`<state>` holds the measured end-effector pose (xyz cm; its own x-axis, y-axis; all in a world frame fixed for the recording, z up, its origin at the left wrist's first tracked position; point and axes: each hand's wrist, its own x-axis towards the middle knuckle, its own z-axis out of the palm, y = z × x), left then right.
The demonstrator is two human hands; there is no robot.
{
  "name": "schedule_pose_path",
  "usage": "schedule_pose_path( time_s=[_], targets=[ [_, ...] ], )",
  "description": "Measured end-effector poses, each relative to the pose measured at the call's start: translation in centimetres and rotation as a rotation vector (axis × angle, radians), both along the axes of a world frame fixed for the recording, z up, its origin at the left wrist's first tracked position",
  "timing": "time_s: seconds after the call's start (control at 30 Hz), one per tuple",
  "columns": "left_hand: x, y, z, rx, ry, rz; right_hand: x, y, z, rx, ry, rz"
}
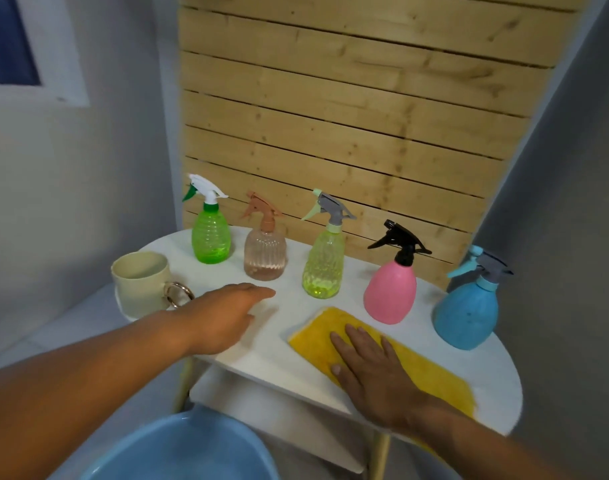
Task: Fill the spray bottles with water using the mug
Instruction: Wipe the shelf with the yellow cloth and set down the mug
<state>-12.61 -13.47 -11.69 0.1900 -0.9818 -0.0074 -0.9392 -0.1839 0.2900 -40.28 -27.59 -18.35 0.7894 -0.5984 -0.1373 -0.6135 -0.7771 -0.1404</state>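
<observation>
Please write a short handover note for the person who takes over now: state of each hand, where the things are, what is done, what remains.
Left hand: open, flat over the white table, holding nothing, near the mug.
Right hand: open, resting flat on the yellow cloth.
Five spray bottles stand in a row, all capped: green bottle, clear pink bottle, yellow-green bottle, pink bottle, blue bottle.
Blue basin sits below the table's near edge.
Done: cannot tell; water levels are unclear.
Left: uncap the bottles, fill each with the mug, recap.
</observation>
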Motion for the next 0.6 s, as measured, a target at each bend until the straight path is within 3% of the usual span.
schedule_pose_path(
  time_s=[0.37, 0.6],
  targets=[
    [4.8, 3.5, 3.7, -0.038, -0.085, 0.051, 12.4, 1.8, -0.6, -0.021, -0.031, 0.047],
    [9.7, 3.9, 4.2, 0.075, -0.181, 0.109, 15.8, 0.6, 0.5, -0.186, -0.038, 0.217]
  ],
)
